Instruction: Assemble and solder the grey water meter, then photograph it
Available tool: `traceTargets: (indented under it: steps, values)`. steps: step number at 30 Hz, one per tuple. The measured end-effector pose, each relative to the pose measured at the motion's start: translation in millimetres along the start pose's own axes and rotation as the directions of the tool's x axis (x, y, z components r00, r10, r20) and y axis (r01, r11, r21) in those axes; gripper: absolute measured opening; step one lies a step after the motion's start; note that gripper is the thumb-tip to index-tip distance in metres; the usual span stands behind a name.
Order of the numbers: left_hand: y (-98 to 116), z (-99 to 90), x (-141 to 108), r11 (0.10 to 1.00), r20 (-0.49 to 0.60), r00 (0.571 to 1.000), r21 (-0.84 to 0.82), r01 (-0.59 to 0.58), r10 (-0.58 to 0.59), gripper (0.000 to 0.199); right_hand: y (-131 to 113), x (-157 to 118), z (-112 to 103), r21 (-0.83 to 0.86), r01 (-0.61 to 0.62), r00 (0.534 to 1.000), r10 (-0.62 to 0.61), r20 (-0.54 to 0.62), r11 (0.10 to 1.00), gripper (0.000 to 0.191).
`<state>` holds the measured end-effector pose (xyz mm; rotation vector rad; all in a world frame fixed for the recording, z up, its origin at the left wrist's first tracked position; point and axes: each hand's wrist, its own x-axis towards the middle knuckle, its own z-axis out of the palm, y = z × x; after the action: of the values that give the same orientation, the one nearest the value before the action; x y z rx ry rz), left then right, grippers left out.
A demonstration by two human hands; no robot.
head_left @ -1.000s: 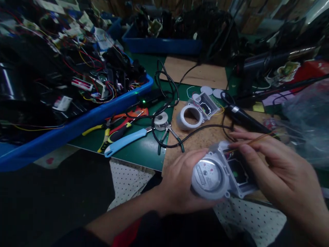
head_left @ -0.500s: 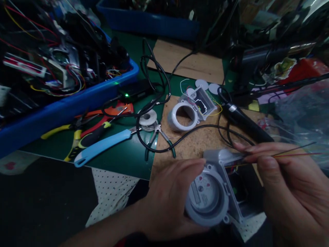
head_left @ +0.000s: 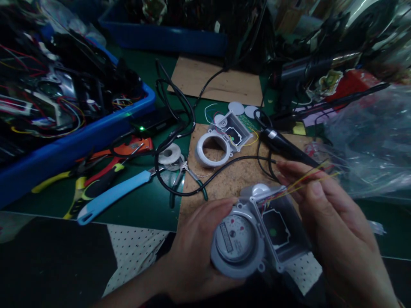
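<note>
My left hand [head_left: 195,248] wraps round the round side of a grey plastic water meter housing [head_left: 258,241], held over the bench's front edge. Inside the ring, a pale dial [head_left: 234,235] with a number window and small red marks faces up. A square open box joins the ring on the right, with a dark panel [head_left: 276,231] at its bottom. Thin yellow and red wires [head_left: 298,182] rise out of this box's upper edge. Thumb and fingers of my right hand [head_left: 337,218] pinch these wires just right of the box. A second grey housing [head_left: 213,147], without a dial, lies behind.
Blue-handled knife-like tool [head_left: 115,196], green-handled pliers [head_left: 188,177], solder spool [head_left: 170,153] and yellow-handled pliers [head_left: 77,188] lie left. A blue bin [head_left: 96,132] of electronics borders them. Black cable loops cross the cork board [head_left: 247,171]. Clear plastic bags [head_left: 369,137] lie right.
The view has swung right, so the bench things sit further left. The housing's box now shows more openly. The wires, earlier stretched rightward, now slant up from the box through my right fingers.
</note>
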<state>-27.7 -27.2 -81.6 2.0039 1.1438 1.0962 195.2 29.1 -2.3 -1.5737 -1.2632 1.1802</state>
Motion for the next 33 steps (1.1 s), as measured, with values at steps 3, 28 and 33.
traceTargets:
  steps: [3,28,33]
  values:
    - [3.2,0.3,-2.5,1.000,-0.022,1.000,0.025,-0.011,0.012,0.106,6.5,-2.2,-3.8,0.096,-0.202,0.964,0.180,0.195,0.975,0.052]
    - [0.4,4.9,-4.4,0.992,-0.089,0.992,0.082,0.100,-0.093,0.106,60.1,-17.7,0.4,0.430,0.115,0.993,-0.110,-0.037,0.895,0.039]
    - [2.8,-5.1,-2.9,0.988,-0.051,0.996,0.135,0.080,-0.074,0.116,68.5,-34.4,-3.6,0.327,0.250,0.963,-0.270,0.015,0.911,0.042]
